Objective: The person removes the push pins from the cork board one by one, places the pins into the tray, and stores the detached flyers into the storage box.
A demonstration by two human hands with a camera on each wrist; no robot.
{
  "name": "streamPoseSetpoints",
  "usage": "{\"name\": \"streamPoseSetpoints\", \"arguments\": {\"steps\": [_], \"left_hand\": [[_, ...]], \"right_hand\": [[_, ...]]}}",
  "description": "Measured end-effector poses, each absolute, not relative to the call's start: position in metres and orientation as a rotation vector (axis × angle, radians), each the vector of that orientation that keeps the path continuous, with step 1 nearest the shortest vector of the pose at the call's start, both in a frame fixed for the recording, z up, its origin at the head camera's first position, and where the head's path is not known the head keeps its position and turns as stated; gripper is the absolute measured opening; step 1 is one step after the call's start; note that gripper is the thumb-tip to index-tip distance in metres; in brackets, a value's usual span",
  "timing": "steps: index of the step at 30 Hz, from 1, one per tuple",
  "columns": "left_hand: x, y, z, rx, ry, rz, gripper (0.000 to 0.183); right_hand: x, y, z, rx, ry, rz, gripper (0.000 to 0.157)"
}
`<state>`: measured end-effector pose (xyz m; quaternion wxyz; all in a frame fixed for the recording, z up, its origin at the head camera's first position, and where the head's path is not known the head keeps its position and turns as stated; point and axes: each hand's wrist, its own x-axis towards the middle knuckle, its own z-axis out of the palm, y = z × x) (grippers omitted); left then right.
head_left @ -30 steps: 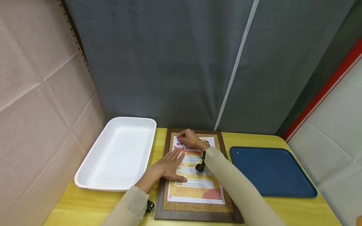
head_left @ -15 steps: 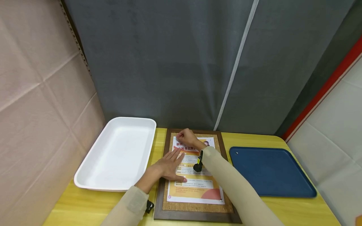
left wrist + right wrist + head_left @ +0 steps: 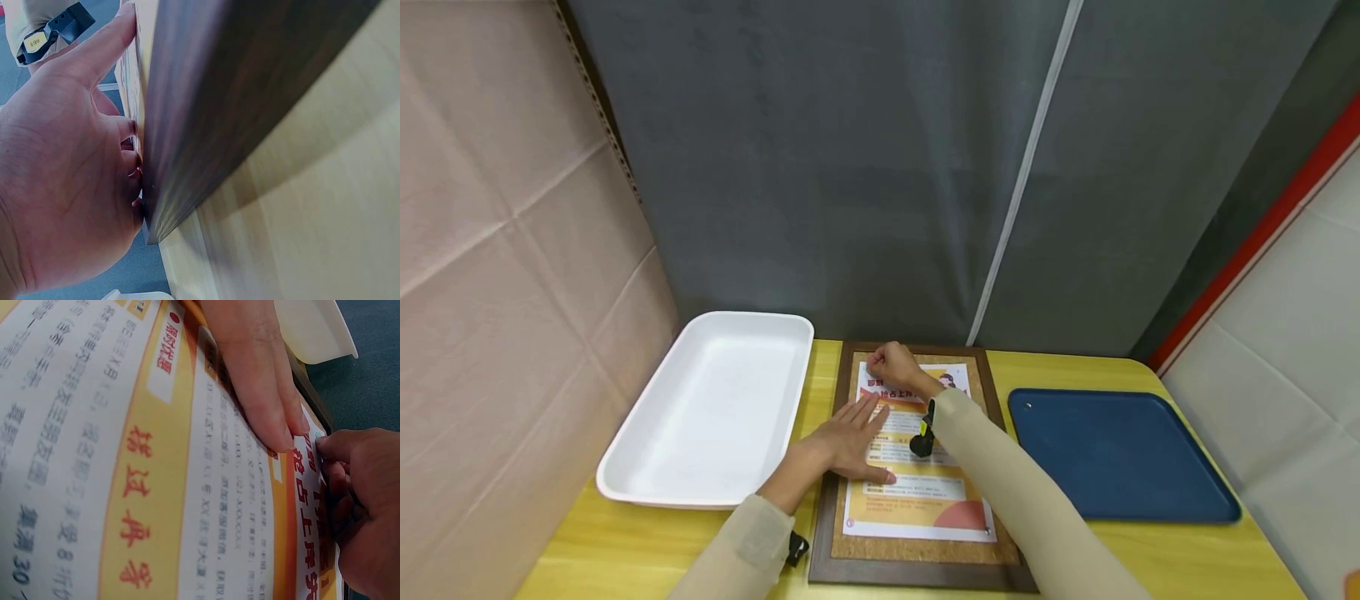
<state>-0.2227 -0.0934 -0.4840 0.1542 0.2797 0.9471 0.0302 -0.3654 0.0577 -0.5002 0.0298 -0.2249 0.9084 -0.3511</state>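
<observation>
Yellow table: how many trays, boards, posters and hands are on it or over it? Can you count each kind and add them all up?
Trays: 2 (white tray, blue tray)
Boards: 1 (framed cork board)
Posters: 1 (printed poster)
Hands: 2 (left hand, right hand)
Total: 6

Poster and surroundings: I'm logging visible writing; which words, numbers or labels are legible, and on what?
"即刻" and "抢占上岸先": heading of the poster, partly hidden.
"限时优惠": white tab.
"错过再等": yellow band, last character uncertain.
"30": body text.
Too small or blurred: most body text; yellow label on black wrist device.
</observation>
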Motion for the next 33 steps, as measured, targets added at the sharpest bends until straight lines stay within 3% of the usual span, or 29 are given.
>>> {"name": "streamPoseSetpoints", "arguments": {"steps": [33], "left_hand": [[-0.2220,-0.0928,-0.4849,0.823,2.704,0.119,0.116]], "right_hand": [[-0.3675,0.0647,-0.5053,-0.684,2.745,-1.108,0.008]]}}
